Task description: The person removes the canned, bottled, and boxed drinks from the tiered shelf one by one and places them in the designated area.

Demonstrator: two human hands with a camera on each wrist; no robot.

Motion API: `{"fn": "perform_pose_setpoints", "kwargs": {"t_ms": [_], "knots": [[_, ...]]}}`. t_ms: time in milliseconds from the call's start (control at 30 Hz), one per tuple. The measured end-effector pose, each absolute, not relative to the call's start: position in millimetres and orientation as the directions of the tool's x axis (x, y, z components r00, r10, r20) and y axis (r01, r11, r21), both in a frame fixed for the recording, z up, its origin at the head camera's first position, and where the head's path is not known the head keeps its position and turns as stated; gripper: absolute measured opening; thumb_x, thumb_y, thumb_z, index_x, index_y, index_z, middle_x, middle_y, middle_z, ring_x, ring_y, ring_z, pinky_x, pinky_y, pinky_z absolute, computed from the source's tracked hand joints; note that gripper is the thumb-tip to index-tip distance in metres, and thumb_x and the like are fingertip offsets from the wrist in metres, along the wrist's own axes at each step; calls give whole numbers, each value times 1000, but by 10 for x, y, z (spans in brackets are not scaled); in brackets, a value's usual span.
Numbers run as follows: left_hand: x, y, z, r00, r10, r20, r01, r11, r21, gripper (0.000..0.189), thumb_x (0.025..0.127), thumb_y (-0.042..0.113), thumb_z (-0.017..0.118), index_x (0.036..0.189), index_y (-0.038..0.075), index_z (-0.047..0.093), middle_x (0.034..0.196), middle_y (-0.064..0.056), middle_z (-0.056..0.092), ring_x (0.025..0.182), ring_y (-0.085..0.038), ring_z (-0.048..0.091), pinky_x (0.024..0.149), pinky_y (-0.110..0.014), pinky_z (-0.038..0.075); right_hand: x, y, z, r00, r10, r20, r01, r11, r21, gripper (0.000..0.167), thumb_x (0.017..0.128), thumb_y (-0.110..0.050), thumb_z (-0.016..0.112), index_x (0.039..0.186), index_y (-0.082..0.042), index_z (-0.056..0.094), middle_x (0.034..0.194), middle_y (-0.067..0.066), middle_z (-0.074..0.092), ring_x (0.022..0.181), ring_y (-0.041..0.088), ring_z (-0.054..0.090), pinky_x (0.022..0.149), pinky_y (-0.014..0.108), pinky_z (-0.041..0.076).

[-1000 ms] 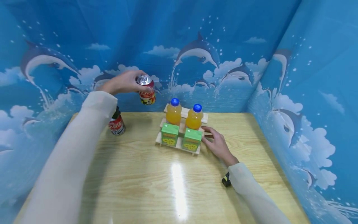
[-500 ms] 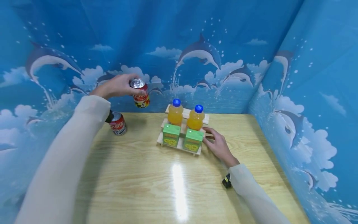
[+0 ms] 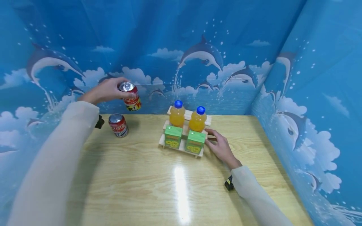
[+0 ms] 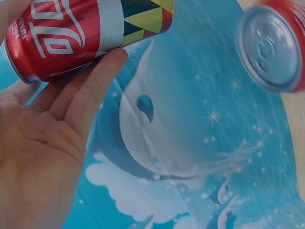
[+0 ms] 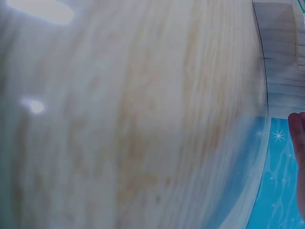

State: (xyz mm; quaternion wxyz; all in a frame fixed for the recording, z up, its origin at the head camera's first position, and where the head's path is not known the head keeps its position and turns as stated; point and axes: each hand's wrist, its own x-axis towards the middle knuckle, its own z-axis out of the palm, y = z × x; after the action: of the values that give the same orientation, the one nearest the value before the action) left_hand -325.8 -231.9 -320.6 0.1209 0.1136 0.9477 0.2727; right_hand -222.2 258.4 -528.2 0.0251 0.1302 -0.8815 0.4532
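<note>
My left hand (image 3: 108, 90) holds a red soda can (image 3: 131, 99) up in the air, thumb and fingers around its side, slightly tilted. In the left wrist view the held can (image 4: 76, 40) shows a patterned yellow and green band. Below it, a second red can (image 3: 118, 127) stands upright on the table. My right hand (image 3: 222, 150) grips the right side of a small stepped wooden rack (image 3: 183, 147). On the rack, two orange-juice bottles (image 3: 177, 117) with blue caps stand behind two green juice boxes (image 3: 195, 142). The right wrist view shows only fingertips (image 5: 296, 133) beside the rack's wood.
The wood-grain table (image 3: 141, 182) reaches back to a blue dolphin-print curtain (image 3: 169, 40). More of this curtain (image 3: 319, 94) hangs along the right side. Black wrist cameras (image 3: 229, 183) sit by both sleeves.
My left hand has carried the can leftward and a little lower, toward the standing can, which now shows fully. My right hand stays at the rack.
</note>
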Motion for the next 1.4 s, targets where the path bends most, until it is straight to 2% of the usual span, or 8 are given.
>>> {"fn": "perform_pose_setpoints", "kwargs": {"t_ms": [200, 567, 833, 1033, 1400], "knots": [[-3184, -2489, -3229, -947, 273, -170, 130, 810, 572, 94, 99, 65, 72, 164, 5, 40, 154, -28, 53, 136, -48, 56, 108, -70, 52, -2229, 2578, -5295, -963, -210, 167, -258, 556, -790, 49, 107, -19, 73, 152, -6, 58, 155, 16, 62, 135, 39, 65, 113, 54, 57], [-3105, -2763, -3277, -953, 218, -212, 57, 813, 579, 102, 96, 72, 69, 166, 6, 35, 155, -29, 50, 136, -51, 54, 107, -74, 50, -2198, 2615, -5295, -962, -203, 184, -268, 562, -783, 49, 105, -15, 74, 151, -5, 59, 154, 17, 62, 133, 40, 67, 112, 54, 58], [-3015, -3036, -3285, -960, 163, -227, 15, 842, 540, 106, 98, 74, 65, 168, 4, 29, 152, -34, 50, 131, -54, 55, 103, -78, 49, -2218, 2601, -5297, -957, -215, 194, -283, 557, -781, 50, 106, -19, 73, 152, -6, 58, 155, 17, 62, 134, 40, 66, 112, 55, 57], [-2951, -3179, -3281, -961, 140, -239, -3, 858, 513, 112, 98, 75, 64, 172, 3, 20, 155, -38, 46, 136, -59, 50, 102, -82, 46, -2232, 2599, -5303, -959, -211, 190, -278, 562, -779, 49, 106, -17, 73, 152, -6, 58, 155, 16, 62, 135, 39, 66, 113, 54, 57], [-2863, -3389, -3324, -962, 129, -242, -4, 876, 483, 109, 101, 72, 62, 171, -1, 20, 155, -41, 42, 135, -62, 47, 101, -84, 44, -2236, 2590, -5297, -963, -205, 175, -262, 565, -782, 50, 106, -18, 73, 152, -6, 58, 156, 16, 61, 135, 39, 65, 113, 54, 57]]}}
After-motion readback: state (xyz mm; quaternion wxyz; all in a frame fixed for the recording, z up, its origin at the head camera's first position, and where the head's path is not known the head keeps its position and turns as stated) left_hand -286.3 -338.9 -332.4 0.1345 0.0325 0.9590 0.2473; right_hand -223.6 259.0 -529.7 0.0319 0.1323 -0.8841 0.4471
